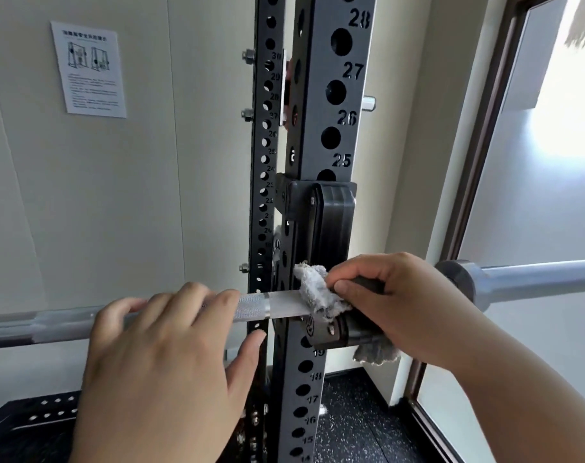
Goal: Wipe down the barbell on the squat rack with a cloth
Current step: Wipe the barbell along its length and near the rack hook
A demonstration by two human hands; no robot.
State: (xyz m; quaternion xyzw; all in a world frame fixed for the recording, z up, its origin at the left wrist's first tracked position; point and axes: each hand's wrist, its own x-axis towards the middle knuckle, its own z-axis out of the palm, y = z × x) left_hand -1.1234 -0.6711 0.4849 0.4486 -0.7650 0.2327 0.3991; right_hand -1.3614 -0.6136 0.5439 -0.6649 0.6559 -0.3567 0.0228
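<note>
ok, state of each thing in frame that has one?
barbell: horizontal, seated in the J-hook
cloth: bunched, pressed on the barbell beside the J-hook, one end hanging below
left hand: fingers resting over the barbell, thumb straight underneath
right hand: grips the cloth
notice: flat on the wall

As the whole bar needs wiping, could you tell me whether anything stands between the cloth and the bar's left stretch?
Yes: the left hand rests on the barbell, left of the bare knurling beside the cloth that the right hand grips at the J-hook. Nothing else visible blocks it.
</note>
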